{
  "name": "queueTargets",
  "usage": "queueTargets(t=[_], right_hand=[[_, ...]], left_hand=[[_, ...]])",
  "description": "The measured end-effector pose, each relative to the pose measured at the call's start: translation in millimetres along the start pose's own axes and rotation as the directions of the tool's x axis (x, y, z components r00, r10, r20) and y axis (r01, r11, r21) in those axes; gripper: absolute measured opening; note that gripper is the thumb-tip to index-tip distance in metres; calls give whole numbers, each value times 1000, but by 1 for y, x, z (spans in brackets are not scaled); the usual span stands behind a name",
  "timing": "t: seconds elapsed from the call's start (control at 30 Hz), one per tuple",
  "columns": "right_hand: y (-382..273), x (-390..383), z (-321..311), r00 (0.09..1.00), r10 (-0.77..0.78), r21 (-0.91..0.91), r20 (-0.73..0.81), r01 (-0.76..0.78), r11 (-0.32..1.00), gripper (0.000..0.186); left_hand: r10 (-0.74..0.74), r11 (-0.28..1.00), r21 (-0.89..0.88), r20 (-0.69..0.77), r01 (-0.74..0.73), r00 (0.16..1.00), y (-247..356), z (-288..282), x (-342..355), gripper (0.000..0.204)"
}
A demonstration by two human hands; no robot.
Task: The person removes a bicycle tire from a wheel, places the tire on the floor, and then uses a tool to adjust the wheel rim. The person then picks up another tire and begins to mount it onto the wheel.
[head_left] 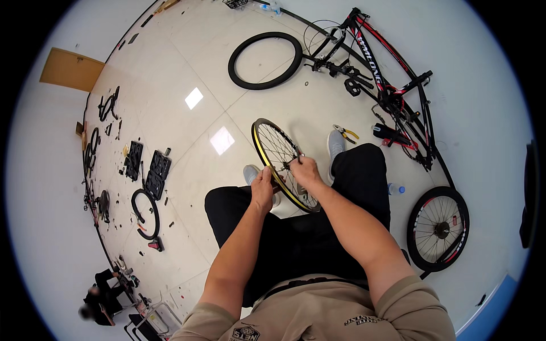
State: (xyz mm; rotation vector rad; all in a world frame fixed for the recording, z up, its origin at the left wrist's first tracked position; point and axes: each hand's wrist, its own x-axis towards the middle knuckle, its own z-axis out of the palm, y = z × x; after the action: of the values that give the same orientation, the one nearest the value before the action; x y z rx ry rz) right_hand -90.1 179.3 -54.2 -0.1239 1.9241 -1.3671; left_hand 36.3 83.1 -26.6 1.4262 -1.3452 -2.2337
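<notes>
- Your wheel (286, 166) is between your knees, tilted, with its upper part leaning to your left; a yellow band goes along its rim.
- Your left hand (263, 188) is closed on the rim of this wheel: the thumb lies at the yellow band, and the other fingers are mostly hidden.
- Your right hand (307, 172) is beside the hub and in front of the spokes. Its fingers are bent inward, but how tightly they close, and on what, you cannot tell from this view.
- Your right shoe (336, 146) is to the right of the wheel, and the yellow-handled pliers (347, 133) lie just beside it.
- Ahead of you, a black tyre (265, 86) lies flat on the floor, near the black and red frame (369, 62).
- To your right there are a bottle (396, 189) and a second wheel (442, 229), which has a tyre.
- To your left, well apart, an open tool case (156, 175) lies on the floor.
</notes>
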Motion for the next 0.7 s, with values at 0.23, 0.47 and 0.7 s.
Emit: queueTargets(t=[0.23, 0.47, 0.7], right_hand=[[-2, 4, -17, 839, -477, -609, -261, 240, 756, 36], [-13, 17, -49, 955, -18, 141, -295, 62, 988, 29], [-60, -15, -82, 992, 40, 796, -120, 72, 601, 30]], left_hand=[[-37, 998, -43, 20, 37, 999, 4, -2, 4, 39], [129, 992, -20, 176, -127, 976, -5, 12, 7, 58], [109, 989, 59, 308, -134, 945, -2, 15, 10, 39]])
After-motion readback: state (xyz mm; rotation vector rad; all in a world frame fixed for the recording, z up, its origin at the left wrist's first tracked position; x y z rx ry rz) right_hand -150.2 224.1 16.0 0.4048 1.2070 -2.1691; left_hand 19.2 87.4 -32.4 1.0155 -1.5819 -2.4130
